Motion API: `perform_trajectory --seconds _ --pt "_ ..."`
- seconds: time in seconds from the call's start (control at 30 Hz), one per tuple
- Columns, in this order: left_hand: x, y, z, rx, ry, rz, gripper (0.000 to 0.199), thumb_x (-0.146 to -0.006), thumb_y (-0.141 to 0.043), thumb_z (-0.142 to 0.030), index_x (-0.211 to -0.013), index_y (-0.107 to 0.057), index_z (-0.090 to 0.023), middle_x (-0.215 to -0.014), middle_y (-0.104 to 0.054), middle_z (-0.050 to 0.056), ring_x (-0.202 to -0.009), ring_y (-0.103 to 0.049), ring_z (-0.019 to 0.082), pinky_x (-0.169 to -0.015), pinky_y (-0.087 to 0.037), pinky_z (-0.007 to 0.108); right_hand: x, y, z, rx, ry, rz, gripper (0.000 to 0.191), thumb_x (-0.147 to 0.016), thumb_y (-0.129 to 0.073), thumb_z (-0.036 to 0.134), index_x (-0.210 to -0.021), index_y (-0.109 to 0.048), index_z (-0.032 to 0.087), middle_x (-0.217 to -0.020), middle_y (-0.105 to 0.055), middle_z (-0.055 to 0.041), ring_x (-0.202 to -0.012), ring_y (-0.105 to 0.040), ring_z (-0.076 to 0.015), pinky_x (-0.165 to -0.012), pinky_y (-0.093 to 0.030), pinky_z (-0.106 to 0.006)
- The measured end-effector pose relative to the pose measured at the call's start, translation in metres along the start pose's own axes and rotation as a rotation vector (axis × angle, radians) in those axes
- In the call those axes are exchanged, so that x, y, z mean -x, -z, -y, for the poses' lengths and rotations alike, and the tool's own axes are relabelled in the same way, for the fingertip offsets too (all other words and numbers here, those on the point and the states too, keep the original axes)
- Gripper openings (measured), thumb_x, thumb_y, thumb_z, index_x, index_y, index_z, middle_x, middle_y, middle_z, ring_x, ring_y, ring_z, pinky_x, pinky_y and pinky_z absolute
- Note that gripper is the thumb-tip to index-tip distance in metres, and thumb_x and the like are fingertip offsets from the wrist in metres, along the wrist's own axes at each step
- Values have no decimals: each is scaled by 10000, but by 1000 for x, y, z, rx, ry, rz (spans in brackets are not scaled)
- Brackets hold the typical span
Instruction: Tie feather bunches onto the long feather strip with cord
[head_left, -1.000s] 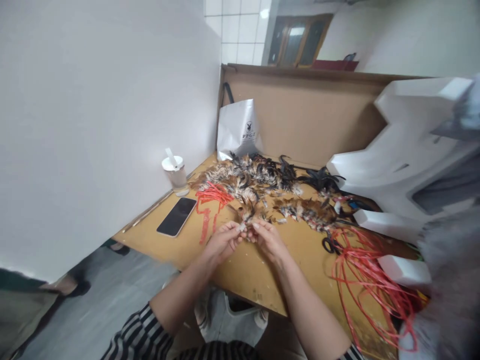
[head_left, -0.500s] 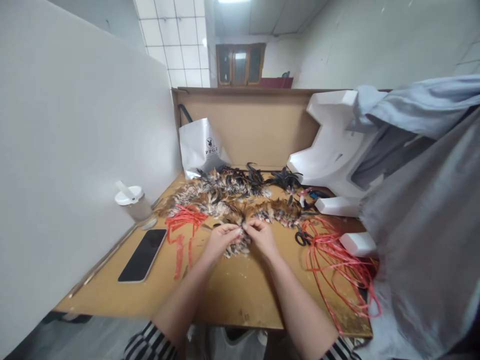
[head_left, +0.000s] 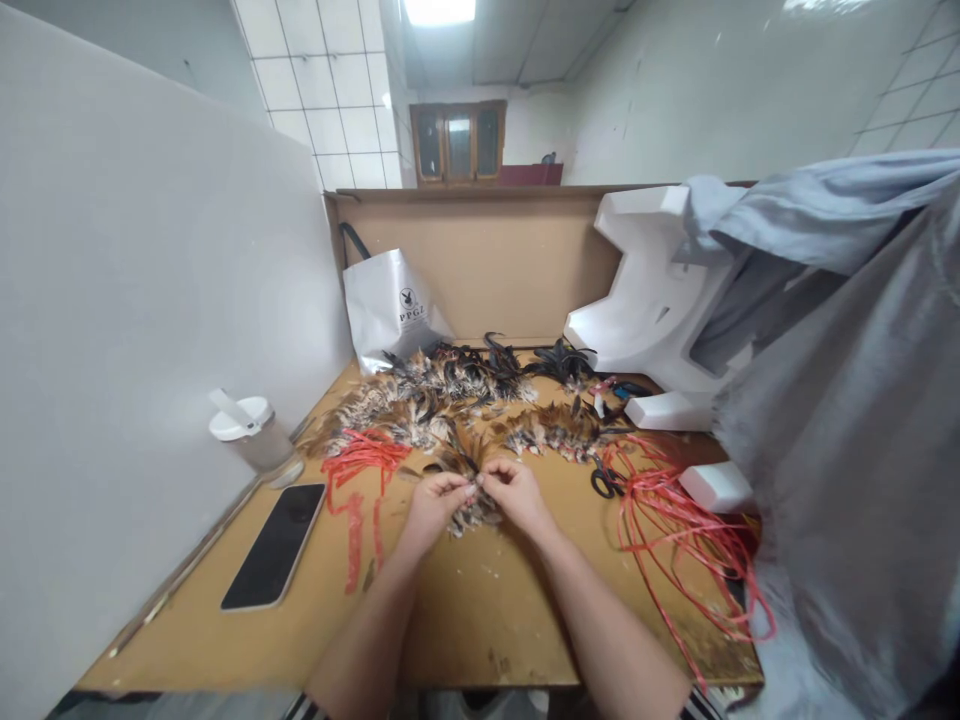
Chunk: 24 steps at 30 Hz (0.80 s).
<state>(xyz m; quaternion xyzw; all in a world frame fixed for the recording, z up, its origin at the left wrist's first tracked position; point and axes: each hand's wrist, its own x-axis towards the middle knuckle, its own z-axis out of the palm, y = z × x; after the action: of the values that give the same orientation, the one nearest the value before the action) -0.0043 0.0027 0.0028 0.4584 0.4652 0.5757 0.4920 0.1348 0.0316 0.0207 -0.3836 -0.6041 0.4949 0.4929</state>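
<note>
Both hands meet over a small bunch of brown feathers [head_left: 466,447] near the middle of the table. My left hand [head_left: 437,505] pinches the bunch from the left with thumb and forefinger. From the right, my right hand [head_left: 517,492] pinches it too, fingertips almost touching the left ones. Pale quill ends stick out below the fingers. Behind the hands lie a long heap of brown and black feathers [head_left: 409,400] and a brown feather row [head_left: 555,430]. Whether a tie runs between the fingertips is too small to tell.
Red plastic strips [head_left: 367,455] lie left, with a phone [head_left: 275,545] and a lidded cup [head_left: 255,437]. To the right are black scissors [head_left: 606,480], tangled red string [head_left: 675,510] and white foam [head_left: 637,300]. A silver bag [head_left: 386,310] stands behind; grey cloth [head_left: 847,400] hangs right.
The camera view has tilted and shifted slightly, so everything sits a little lower and mostly further left. Both hands keep their pinch on the bunch, whose brown tips now show more clearly.
</note>
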Motion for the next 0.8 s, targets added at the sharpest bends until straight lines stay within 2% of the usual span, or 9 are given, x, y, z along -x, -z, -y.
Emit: perform_trajectory --seconds 0.13,0.23,0.3,0.4,0.5,0.57,0.63,0.7,0.8 --pt "5 -1 -5 15 37 55 191 -568 -719 -274 -613 -609 -125 -537 -613 11 -475 -528 84 -491 -413 194 2 2 5 -166 -165 105 167 -601 -644 294 -601 -561 148 -501 -553 19 -424 -448 -75 -429 -332 -195" --pt "9 -1 -2 167 98 144 187 -585 -714 -256 -632 -593 -121 -599 -639 24 -496 -541 78 -503 -408 184 6 1 7 -301 -234 194 203 -606 -649 317 -588 -538 148 -478 -565 12 -386 -446 -71 -403 -307 -187" --pt "10 -1 1 282 155 183 190 -594 -711 -248 -653 -581 -123 -637 -647 29 -524 -558 81 -519 -411 182 7 -2 6 -346 -257 201 220 -609 -645 339 -603 -529 152 -477 -565 12 -387 -463 -81 -411 -321 -194" --pt "7 0 5 315 167 156 187 -611 -700 -246 -705 -593 -126 -677 -644 29 -590 -577 91 -582 -435 198 6 -5 3 -269 -183 88 207 -601 -638 332 -609 -529 156 -483 -542 22 -422 -475 -93 -449 -354 -212" --pt "2 0 6 195 57 31 215 -584 -713 -235 -744 -615 -129 -700 -635 18 -623 -569 89 -631 -442 206 5 -7 2 -12 19 -73 138 -614 -603 272 -578 -538 156 -510 -500 29 -462 -428 -83 -470 -333 -206" --pt "1 0 4 101 -6 -43 213 -569 -718 -239 -719 -614 -129 -675 -622 11 -613 -554 89 -620 -436 200 6 -8 0 163 172 -131 105 -636 -566 232 -564 -548 157 -541 -484 23 -504 -421 -89 -502 -334 -210" --pt "0 0 3 28 -46 -90 184 -577 -707 -251 -663 -601 -128 -632 -601 3 -593 -537 86 -599 -427 194 7 -9 -2 268 263 -154 98 -650 -546 209 -567 -559 158 -559 -474 18 -524 -421 -92 -523 -338 -212" --pt "0 1 2 -9 -71 -111 168 -599 -686 -265 -637 -595 -129 -610 -584 -1 -574 -521 81 -581 -420 188 7 -11 -5 284 259 -166 99 -660 -542 212 -580 -564 156 -564 -472 18 -522 -421 -93 -519 -339 -210" --pt "0 2 4 -15 -64 -107 171 -628 -656 -289 -660 -602 -129 -591 -570 -6 -528 -502 72 -529 -405 178 7 -14 -10 215 167 -164 110 -668 -547 239 -604 -563 151 -568 -488 15 -516 -420 -93 -504 -342 -206"
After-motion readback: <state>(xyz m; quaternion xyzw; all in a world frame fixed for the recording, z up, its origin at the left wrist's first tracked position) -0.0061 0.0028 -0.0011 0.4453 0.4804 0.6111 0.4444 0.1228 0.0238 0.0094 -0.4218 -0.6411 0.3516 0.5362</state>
